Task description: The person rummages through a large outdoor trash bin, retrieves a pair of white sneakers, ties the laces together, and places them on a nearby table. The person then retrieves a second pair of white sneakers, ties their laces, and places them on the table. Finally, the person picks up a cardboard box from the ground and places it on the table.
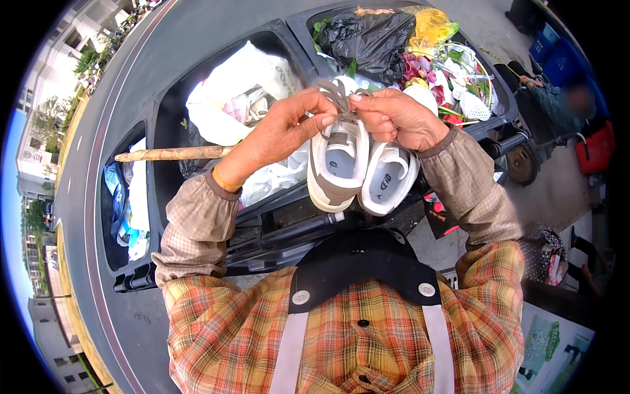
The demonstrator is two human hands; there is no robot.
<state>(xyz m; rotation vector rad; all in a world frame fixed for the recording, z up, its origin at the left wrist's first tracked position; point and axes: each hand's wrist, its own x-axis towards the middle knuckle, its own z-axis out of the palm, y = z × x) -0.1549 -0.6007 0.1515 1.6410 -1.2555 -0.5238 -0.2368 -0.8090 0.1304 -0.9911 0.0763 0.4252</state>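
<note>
From the head camera, the person's left hand and right hand meet above a pair of white and grey-brown sneakers, each hand pinching the grey laces where they bunch together at the top. The shoes hang side by side from those laces, soles toward the person's chest, held over the front edge of the bins. Both forearms wear checked beige sleeves, and a thin orange band circles the left wrist.

Behind the shoes stand three open dark wheeled bins in a row. The middle bin is heaped with white plastic bags; the right-hand bin holds a black plastic sack, a yellow bag and wilted pink and red flowers; the left bin holds blue and white wrappings. A rough brown wooden stick lies across the rim between the left and middle bins, just beside the left wrist.

The ground is grey pavement, outdoors in daylight, with buildings along the far left. To the right, another person sits near a red bucket and blue crates.
</note>
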